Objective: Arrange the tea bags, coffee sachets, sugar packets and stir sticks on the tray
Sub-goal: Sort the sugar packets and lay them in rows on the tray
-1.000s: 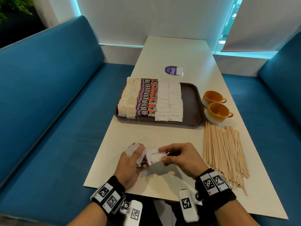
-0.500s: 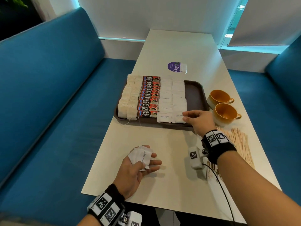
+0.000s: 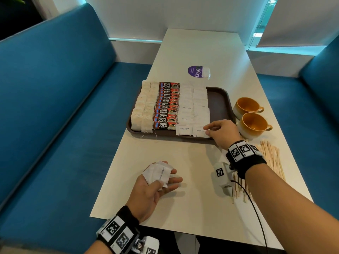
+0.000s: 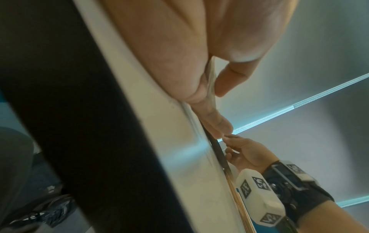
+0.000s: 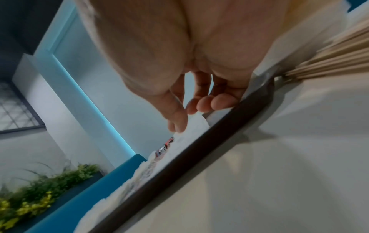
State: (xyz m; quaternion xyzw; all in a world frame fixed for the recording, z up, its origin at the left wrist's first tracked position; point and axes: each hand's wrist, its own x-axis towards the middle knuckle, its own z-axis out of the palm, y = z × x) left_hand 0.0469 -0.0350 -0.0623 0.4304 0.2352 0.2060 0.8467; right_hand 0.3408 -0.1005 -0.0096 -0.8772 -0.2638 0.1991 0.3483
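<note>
Right fingers (image 3: 208, 133) pinched on flat white paper sugar packet (image 3: 200, 132), left hand (image 3: 156, 187) clasping crinkled packets (image 3: 158, 174)

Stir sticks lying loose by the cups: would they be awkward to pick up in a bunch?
Probably a bit. The stir sticks look thin, flat and wooden, so likely light and fairly stiff. They lie fanned out on the table rather than squared up, so a handful may splay or shed a few. Being flat, they seem unlikely to roll, though they might slide on the smooth top.
</note>
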